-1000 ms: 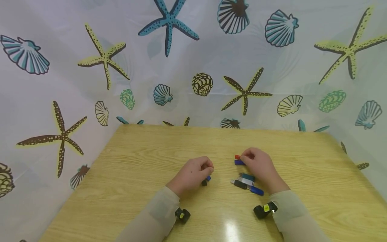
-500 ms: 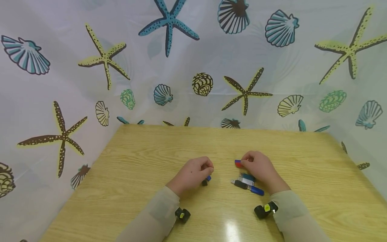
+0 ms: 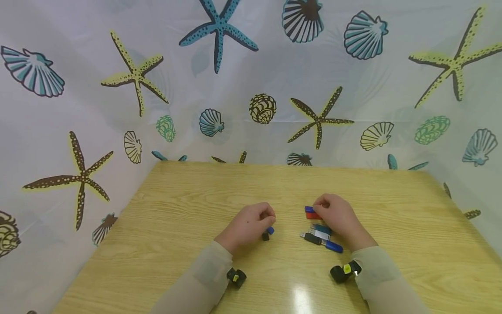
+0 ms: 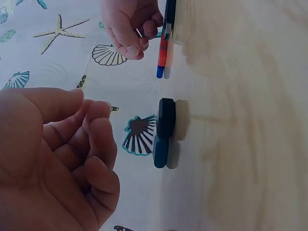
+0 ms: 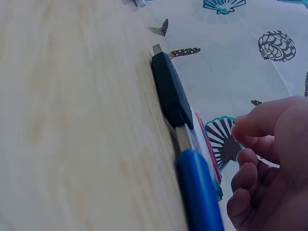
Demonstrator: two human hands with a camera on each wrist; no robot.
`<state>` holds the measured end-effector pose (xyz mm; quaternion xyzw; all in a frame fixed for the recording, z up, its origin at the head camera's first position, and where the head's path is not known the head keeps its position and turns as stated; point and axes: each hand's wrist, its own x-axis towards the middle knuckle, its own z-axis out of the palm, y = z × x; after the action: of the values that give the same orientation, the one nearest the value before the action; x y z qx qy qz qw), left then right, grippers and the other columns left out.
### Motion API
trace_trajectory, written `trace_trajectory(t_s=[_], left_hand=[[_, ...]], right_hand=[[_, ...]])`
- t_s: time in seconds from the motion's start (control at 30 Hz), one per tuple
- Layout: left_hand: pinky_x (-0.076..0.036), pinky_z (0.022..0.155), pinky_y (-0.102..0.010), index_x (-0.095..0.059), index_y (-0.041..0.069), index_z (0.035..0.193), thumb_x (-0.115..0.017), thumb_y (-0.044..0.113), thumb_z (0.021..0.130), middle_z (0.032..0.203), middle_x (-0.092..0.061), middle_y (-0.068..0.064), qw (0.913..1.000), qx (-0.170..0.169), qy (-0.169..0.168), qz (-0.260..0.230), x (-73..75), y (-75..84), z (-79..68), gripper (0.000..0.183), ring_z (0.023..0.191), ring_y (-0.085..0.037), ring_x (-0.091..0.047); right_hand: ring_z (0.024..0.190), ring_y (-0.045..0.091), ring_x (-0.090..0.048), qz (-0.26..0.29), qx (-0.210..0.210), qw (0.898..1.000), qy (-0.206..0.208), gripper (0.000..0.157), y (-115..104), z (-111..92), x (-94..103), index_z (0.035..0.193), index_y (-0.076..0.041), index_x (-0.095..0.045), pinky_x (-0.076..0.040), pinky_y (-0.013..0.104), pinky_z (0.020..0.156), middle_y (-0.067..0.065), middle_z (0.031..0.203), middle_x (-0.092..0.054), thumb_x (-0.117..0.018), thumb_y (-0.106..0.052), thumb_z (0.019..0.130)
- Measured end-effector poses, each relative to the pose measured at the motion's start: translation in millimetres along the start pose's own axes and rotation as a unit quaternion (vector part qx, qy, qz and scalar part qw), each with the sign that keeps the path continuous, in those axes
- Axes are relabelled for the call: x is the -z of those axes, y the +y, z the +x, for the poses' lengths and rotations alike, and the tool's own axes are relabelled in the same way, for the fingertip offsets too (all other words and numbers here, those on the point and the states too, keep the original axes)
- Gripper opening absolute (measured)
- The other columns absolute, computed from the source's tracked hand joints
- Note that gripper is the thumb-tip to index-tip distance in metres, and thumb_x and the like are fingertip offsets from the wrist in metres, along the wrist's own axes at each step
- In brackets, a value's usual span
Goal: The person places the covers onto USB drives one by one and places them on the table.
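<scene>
My right hand (image 3: 336, 213) hovers at the right ends of a blue stick (image 3: 309, 209) and a red stick (image 3: 312, 216), which lie side by side on the table. Its fingers are loosely curled and hold nothing; the left wrist view shows a gap between the fingertips and the red stick (image 4: 163, 53). In front of these lie a teal USB stick (image 3: 322, 229), a white one (image 3: 320, 235), a black one (image 3: 312, 238) and a blue one (image 3: 333, 247). My left hand (image 3: 249, 224) rests loosely curled beside a small blue cap (image 3: 270, 230) and a black cap (image 3: 266, 237).
The wooden table (image 3: 188, 205) reaches back to a pale curtain (image 3: 243, 56) printed with shells and starfish. Small black cameras sit on both wrists, the left one (image 3: 236, 277) and the right one (image 3: 345, 271) close over the table.
The red stick has gone from behind the blue one to in front of it, nearer the teal USB stick. My right hand dipped toward me and let go. The left hand has barely moved.
</scene>
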<state>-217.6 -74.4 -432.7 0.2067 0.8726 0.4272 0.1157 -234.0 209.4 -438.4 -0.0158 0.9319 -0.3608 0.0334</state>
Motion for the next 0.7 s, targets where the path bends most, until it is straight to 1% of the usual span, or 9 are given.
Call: trace_trajectory(t_s=[0.13, 0.27, 0.37, 0.5, 0.6, 0.7], left_hand=[[-0.047, 0.062, -0.032, -0.066, 0.021, 0.101, -0.062, 0.026, 0.103, 0.087, -0.065, 0.004, 0.9997, 0.006, -0.001, 0.023, 0.6, -0.8, 1.6, 0.007, 0.070, -0.014, -0.055], [-0.046, 0.063, -0.031, -0.065, 0.022, 0.097, -0.065, 0.025, 0.100, 0.084, -0.062, 0.007, 0.9982, 0.016, -0.006, 0.057, 0.2, -1.5, 2.2, 0.004, 0.071, -0.013, -0.054], [-0.046, 0.065, -0.031, -0.065, 0.024, 0.095, -0.068, 0.026, 0.099, 0.083, -0.062, 0.008, 0.9956, 0.026, -0.011, 0.090, 0.2, -1.9, 1.9, 0.005, 0.072, -0.013, -0.054], [-0.046, 0.063, -0.031, -0.064, 0.026, 0.089, -0.071, 0.027, 0.096, 0.080, -0.061, 0.008, 0.9915, 0.040, -0.022, 0.122, 1.1, -1.0, 0.3, 0.010, 0.070, -0.013, -0.054], [-0.046, 0.063, -0.031, -0.064, 0.025, 0.087, -0.073, 0.027, 0.094, 0.080, -0.062, 0.010, 0.9879, 0.038, -0.030, 0.147, 1.1, -1.5, -0.1, 0.012, 0.069, -0.012, -0.054], [-0.046, 0.065, -0.032, -0.064, 0.024, 0.085, -0.075, 0.028, 0.092, 0.082, -0.062, 0.012, 0.9832, 0.027, -0.037, 0.177, 1.0, -2.5, -0.6, 0.013, 0.070, -0.011, -0.055]], right_hand=[[0.091, 0.026, -0.055, 0.001, 0.004, 1.000, 0.000, 0.022, -0.1, 0.4, 0.5, 0.110, -0.011, -0.068, -0.046, 0.040, 0.079, 0.008, 0.104, -0.064, -0.058, -0.029, 0.102], [0.092, 0.026, -0.055, 0.002, 0.003, 1.000, 0.002, 0.022, 1.9, 1.5, 0.2, 0.110, -0.012, -0.068, -0.046, 0.040, 0.080, 0.007, 0.105, -0.065, -0.057, -0.029, 0.102], [0.092, 0.026, -0.055, 0.002, 0.005, 1.000, 0.002, 0.022, 3.2, 2.3, -0.2, 0.109, -0.012, -0.069, -0.047, 0.039, 0.079, 0.007, 0.105, -0.065, -0.057, -0.029, 0.102], [0.090, 0.026, -0.056, 0.005, 0.011, 1.000, 0.001, 0.022, 2.9, 2.2, -0.4, 0.109, -0.011, -0.069, -0.047, 0.039, 0.077, 0.007, 0.103, -0.065, -0.058, -0.029, 0.102], [0.090, 0.026, -0.056, 0.008, 0.012, 1.000, 0.003, 0.023, 3.0, 2.1, -0.5, 0.109, -0.012, -0.069, -0.047, 0.039, 0.078, 0.007, 0.104, -0.066, -0.058, -0.030, 0.101], [0.091, 0.027, -0.056, 0.007, 0.015, 1.000, 0.003, 0.024, 4.0, 2.2, -0.8, 0.109, -0.012, -0.069, -0.047, 0.039, 0.078, 0.008, 0.105, -0.066, -0.057, -0.031, 0.101]])
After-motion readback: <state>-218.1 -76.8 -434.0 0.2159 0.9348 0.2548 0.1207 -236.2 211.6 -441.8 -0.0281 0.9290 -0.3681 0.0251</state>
